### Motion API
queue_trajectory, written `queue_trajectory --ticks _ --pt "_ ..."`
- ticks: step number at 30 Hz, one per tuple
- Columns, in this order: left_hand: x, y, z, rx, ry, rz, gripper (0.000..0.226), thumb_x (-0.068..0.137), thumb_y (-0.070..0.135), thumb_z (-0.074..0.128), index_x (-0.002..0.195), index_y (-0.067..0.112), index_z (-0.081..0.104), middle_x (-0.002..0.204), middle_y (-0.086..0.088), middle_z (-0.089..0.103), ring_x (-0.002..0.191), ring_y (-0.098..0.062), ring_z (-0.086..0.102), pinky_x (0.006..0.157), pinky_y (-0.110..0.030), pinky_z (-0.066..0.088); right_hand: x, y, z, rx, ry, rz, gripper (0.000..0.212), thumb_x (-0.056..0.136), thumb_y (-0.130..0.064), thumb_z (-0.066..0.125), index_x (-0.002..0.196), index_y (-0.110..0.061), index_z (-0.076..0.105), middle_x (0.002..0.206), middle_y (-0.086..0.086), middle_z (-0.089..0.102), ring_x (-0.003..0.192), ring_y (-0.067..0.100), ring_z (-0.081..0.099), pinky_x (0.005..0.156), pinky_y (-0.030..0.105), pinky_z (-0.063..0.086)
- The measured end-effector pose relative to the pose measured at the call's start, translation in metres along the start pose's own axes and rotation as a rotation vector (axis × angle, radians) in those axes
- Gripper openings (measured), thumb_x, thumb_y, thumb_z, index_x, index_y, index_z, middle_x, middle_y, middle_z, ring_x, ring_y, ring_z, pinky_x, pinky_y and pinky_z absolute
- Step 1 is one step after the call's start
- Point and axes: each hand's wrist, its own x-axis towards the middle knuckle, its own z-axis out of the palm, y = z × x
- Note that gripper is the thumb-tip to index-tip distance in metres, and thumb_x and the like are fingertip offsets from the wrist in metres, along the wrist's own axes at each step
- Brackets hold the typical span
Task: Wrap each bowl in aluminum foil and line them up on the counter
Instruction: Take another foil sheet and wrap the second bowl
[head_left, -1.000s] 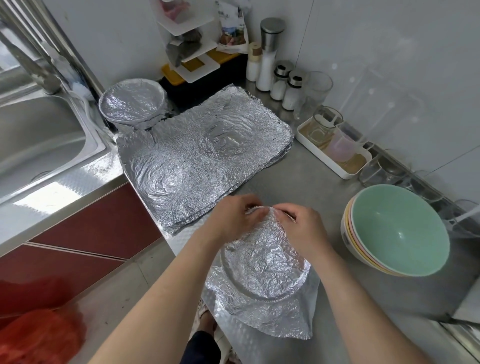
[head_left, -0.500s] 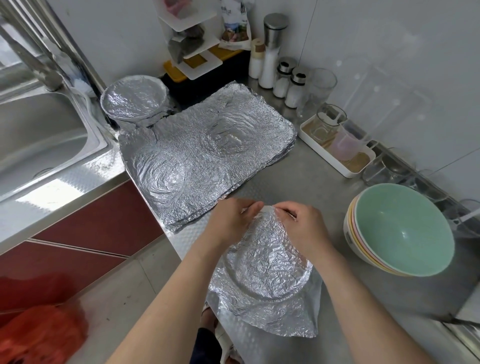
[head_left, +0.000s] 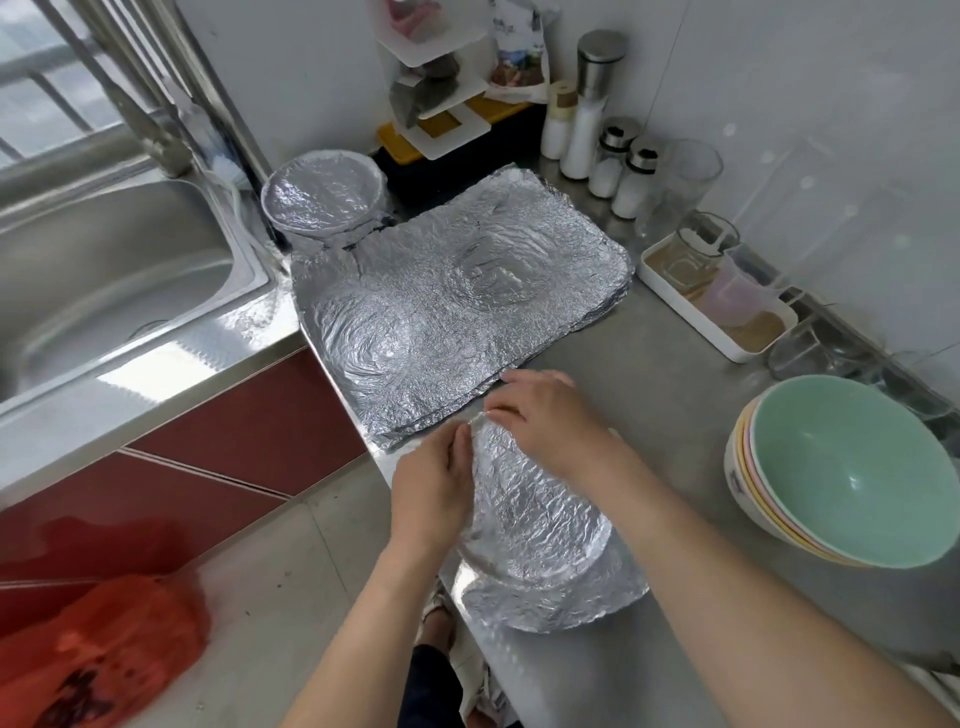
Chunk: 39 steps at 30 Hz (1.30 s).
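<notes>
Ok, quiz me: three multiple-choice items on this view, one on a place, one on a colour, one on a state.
1. Where does the finished wrapped bowl stand?
A. beside the sink, behind the foil sheets
B. on the bowl stack
C. on the floor

2. What colour is the inside of the top bowl in the stack?
A. red
B. green
C. black

3. What are the hands doing?
A. resting on bare counter
B. lifting the stack
C. pinching foil at the far rim of the bowl

Answers: 1 A, it sits by the sink behind the foil sheets. 2 B, its inside is pale green. 3 C, the left hand and right hand both grip foil on the bowl in front.
</notes>
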Motion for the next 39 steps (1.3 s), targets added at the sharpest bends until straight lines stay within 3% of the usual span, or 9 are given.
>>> queue_trajectory --ticks 3,6,9,12,17,23,28,32,39 --pt "-0.023 -0.002 -0.005 0.023 0.1 -0.131 0.03 0.103 0.026 0.038 0.126 0.029 0.056 0.073 0.005 0.063 0.07 -0.024 0.06 0.062 -0.032 0.032 0.01 -0.025 0.009 -0.166 -0.092 -0.087 0.021 0.099 -0.031 0.049 0.111 -0.029 0.066 0.134 -0.013 0.054 0.143 0.01 0.022 0.113 0.047 0.006" --pt "-0.045 -0.003 -0.004 0.012 0.07 -0.175 0.037 0.101 0.02 0.037 0.136 0.026 0.045 0.066 0.008 0.059 0.062 -0.021 0.055 0.063 -0.033 0.034 0.004 -0.035 0.012 -0.249 -0.07 -0.07 0.034 0.099 -0.024 0.049 0.131 -0.034 0.053 0.154 -0.01 0.032 0.146 0.01 0.009 0.115 0.052 0.0" --pt "-0.055 -0.001 -0.007 0.01 0.001 -0.215 0.036 0.102 0.024 0.036 0.138 0.026 0.039 0.079 0.005 0.064 0.071 -0.025 0.058 0.066 -0.034 0.036 -0.021 -0.028 0.006 -0.078 0.185 0.109 0.04 0.099 -0.017 0.045 0.138 -0.025 0.048 0.152 -0.005 0.036 0.145 0.014 0.02 0.117 0.045 0.009" --pt "-0.048 0.004 -0.012 0.048 0.017 -0.247 0.043 0.101 0.035 0.039 0.143 0.023 0.038 0.119 -0.002 0.063 0.111 -0.026 0.059 0.084 -0.034 0.04 -0.054 -0.006 0.004 0.054 0.415 0.31 0.038 0.097 -0.012 0.046 0.134 -0.01 0.053 0.141 0.008 0.051 0.135 0.026 0.041 0.113 0.043 0.029" --pt "-0.019 0.002 -0.007 -0.121 -0.005 -0.128 0.044 0.104 0.029 0.04 0.146 0.016 0.042 0.147 0.0 0.046 0.136 -0.016 0.041 0.105 -0.026 0.031 -0.083 0.006 0.018 0.084 0.471 0.428 0.032 0.094 -0.005 0.052 0.125 -0.001 0.059 0.129 0.012 0.06 0.122 0.028 0.054 0.102 0.031 0.037" --pt "-0.011 0.009 0.005 -0.374 -0.015 -0.225 0.041 0.106 0.024 0.035 0.146 0.015 0.042 0.144 0.002 0.048 0.129 -0.004 0.04 0.095 -0.004 0.026 -0.081 0.003 0.022 0.123 0.531 0.507 0.029 0.096 -0.007 0.049 0.122 -0.007 0.062 0.119 0.007 0.067 0.107 0.03 0.061 0.083 0.032 0.042" --pt "-0.029 0.012 0.017 -0.446 0.119 -0.326 0.042 0.106 0.027 0.035 0.145 0.017 0.044 0.141 -0.004 0.053 0.131 -0.02 0.047 0.112 -0.031 0.034 -0.07 0.003 0.02 0.146 0.508 0.533 0.031 0.097 -0.009 0.047 0.124 -0.01 0.061 0.114 0.011 0.069 0.104 0.033 0.062 0.083 0.036 0.045" --pt "-0.046 0.015 0.016 -0.438 0.17 -0.332 0.042 0.105 0.023 0.037 0.146 0.015 0.042 0.142 0.009 0.046 0.128 0.002 0.037 0.094 0.005 0.024 -0.062 0.009 0.014 0.145 0.436 0.481 0.025 0.096 -0.009 0.048 0.114 -0.011 0.065 0.104 0.007 0.071 0.095 0.03 0.063 0.074 0.031 0.044" --pt "-0.013 0.009 0.005 -0.179 0.159 -0.168 0.034 0.098 0.022 0.055 0.131 0.016 0.059 0.113 0.005 0.061 0.103 -0.012 0.058 0.086 -0.026 0.043 -0.021 0.0 -0.013 0.096 0.169 0.244 0.026 0.096 -0.018 0.05 0.117 -0.012 0.066 0.116 0.002 0.066 0.107 0.021 0.057 0.094 0.033 0.046"
